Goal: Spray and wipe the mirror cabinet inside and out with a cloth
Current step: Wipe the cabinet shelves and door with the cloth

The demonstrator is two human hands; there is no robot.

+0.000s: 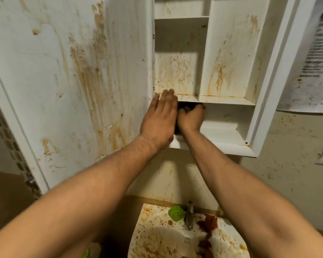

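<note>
At frame centre the right hand [191, 119] clutches the dark cloth [185, 109] in the lowest compartment of the mirror cabinet [229, 101], the left hand [160, 116] flat beside it, fingers straight — the streaked door [73, 71] and upper shelves look yet unwiped.

Dark cloth [187, 108] — mostly out of sight

Beige plaster wall [287, 175], brown-spattered, at 4 o'clock. White ceramic basin [175, 239], smeared brown, with grey metal tap [189, 217], at 6 o'clock. Printed white paper sheet [313, 62] at 2 o'clock.
</note>
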